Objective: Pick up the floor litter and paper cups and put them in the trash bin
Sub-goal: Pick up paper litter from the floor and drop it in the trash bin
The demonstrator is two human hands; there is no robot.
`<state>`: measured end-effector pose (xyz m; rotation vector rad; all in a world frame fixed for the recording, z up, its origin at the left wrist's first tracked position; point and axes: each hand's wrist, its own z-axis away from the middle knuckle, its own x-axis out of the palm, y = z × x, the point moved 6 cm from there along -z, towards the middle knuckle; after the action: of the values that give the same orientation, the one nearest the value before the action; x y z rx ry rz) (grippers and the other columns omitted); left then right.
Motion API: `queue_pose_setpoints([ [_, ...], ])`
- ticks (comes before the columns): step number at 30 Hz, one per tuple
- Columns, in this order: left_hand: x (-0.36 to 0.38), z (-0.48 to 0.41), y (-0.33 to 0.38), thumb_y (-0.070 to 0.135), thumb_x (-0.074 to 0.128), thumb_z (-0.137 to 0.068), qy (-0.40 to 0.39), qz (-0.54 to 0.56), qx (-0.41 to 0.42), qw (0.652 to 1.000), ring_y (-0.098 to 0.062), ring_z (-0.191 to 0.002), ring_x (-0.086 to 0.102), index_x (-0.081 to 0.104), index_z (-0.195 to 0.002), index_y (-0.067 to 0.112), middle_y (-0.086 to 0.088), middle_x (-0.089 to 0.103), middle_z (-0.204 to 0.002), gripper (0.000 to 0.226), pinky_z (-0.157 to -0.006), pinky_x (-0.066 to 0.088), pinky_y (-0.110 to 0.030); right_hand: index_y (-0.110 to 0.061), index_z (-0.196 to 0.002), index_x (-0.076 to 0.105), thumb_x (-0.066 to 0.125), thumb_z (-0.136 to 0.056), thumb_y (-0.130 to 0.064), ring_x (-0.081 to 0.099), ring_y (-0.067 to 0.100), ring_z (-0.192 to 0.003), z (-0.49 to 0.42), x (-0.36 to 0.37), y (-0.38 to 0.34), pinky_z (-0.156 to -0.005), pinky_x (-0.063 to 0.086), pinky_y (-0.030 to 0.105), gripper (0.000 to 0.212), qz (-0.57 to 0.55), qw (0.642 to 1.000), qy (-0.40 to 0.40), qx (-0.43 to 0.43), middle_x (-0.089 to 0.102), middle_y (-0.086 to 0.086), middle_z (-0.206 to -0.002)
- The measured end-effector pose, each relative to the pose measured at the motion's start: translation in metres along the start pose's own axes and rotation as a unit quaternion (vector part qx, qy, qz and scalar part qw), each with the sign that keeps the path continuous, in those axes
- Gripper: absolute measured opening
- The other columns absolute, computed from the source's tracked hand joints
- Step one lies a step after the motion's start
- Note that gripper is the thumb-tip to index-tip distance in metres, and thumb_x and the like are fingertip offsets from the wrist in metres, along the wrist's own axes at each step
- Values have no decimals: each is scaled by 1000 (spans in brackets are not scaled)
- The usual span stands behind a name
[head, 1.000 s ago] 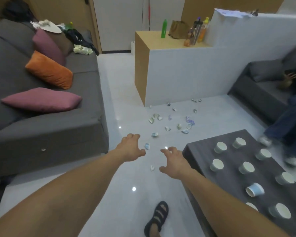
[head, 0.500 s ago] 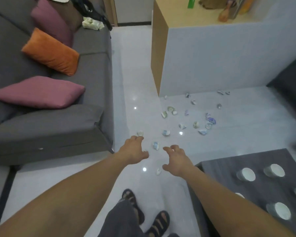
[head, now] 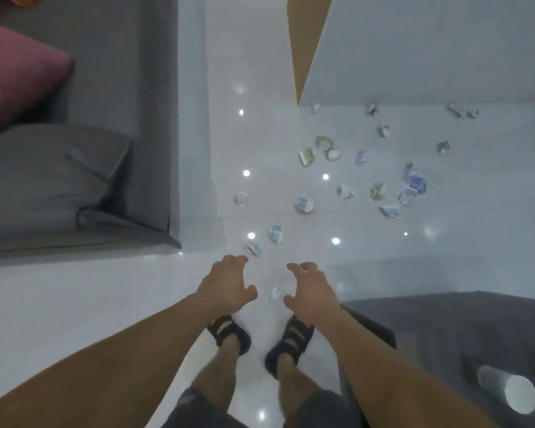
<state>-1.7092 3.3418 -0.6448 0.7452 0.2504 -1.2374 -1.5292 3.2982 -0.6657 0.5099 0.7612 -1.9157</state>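
Litter scrap (head: 275,293), small and white, lies on the floor (head: 105,304) between the left hand (head: 226,288) and right hand (head: 311,291), touching neither. Both hands' fingers (head: 300,267) are spread, loosely curled, holding nothing. Just beyond the left hand lies a blue-white piece (head: 254,248); crumpled cups (head: 377,191) scatter farther off.

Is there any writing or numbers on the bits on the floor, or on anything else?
No word or number here can be read.
On the floor litter: blue and green print, too blurred to read.
On the paper cup lying on the dark table: no text shows.
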Motion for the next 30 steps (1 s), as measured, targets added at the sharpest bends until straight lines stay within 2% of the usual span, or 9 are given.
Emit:
queue_pose_setpoints([
  [4,63,-80,-45,43,60,-84,-31,6,-45,998,-23,-132,36,28,-147,22,-3,32,-148,73,-102,37,-36,-32,-147,26,64,-86,-31,37,25,-129,-97,73,42,-100,46,41,72,25,998,-62,8,25,1,-149],
  [8,140,-162,-91,44,60,-83,-46,7,-74,996,-23,-129,40,30,-146,22,-5,36,-145,73,-100,38,-35,-29,-149,22,61,-87,-32,37,28,-129,-182,158,96,-104,42,45,73,68,992,-108,-5,24,4,-150],
  [13,232,-246,-136,48,58,-84,-75,35,-94,992,-21,-132,37,28,-146,25,0,32,-148,73,-108,35,-41,-31,-148,21,60,-89,-36,39,28,-128,-257,258,144,-100,43,49,71,101,985,-141,-10,24,2,-150],
  [15,258,-271,-150,45,59,-85,-73,62,-91,991,-20,-134,34,29,-146,24,-1,32,-148,71,-108,32,-35,-30,-147,23,61,-89,-34,40,28,-127,-280,292,152,-97,45,43,70,102,985,-139,-22,23,2,-150],
  [18,286,-295,-166,42,62,-86,-71,93,-92,989,-21,-133,34,30,-146,22,-3,33,-147,71,-108,32,-36,-25,-141,34,61,-88,-22,42,30,-121,-303,333,158,-94,49,40,60,82,988,-120,-45,25,5,-146],
  [21,302,-306,-176,40,62,-86,-74,100,-91,988,-23,-131,36,31,-145,21,-4,34,-146,70,-108,34,-39,-17,-132,44,54,-92,-14,46,28,-109,-315,353,164,-88,51,39,41,75,993,-69,-63,35,9,-133],
  [24,308,-306,-182,40,61,-86,-76,112,-92,986,-23,-129,38,30,-145,21,-3,34,-146,70,-106,36,-40,-11,-123,52,49,-94,-10,52,27,-100,-320,363,170,-84,49,35,30,56,994,-72,-54,45,9,-120],
  [27,303,-300,-179,39,63,-86,-72,126,-82,986,-23,-129,40,29,-145,23,-2,36,-145,71,-106,37,-38,-14,-113,59,57,-92,-17,56,19,-86,-318,352,167,-77,47,27,21,-51,997,-54,33,54,2,-109],
  [30,287,-290,-167,35,67,-84,-69,137,-47,987,-18,-121,44,30,-144,25,-1,40,-141,72,-100,39,-32,-22,-102,62,70,-86,-26,58,1,-75,-314,321,141,-66,42,6,19,-187,981,-10,56,60,-13,-89],
])
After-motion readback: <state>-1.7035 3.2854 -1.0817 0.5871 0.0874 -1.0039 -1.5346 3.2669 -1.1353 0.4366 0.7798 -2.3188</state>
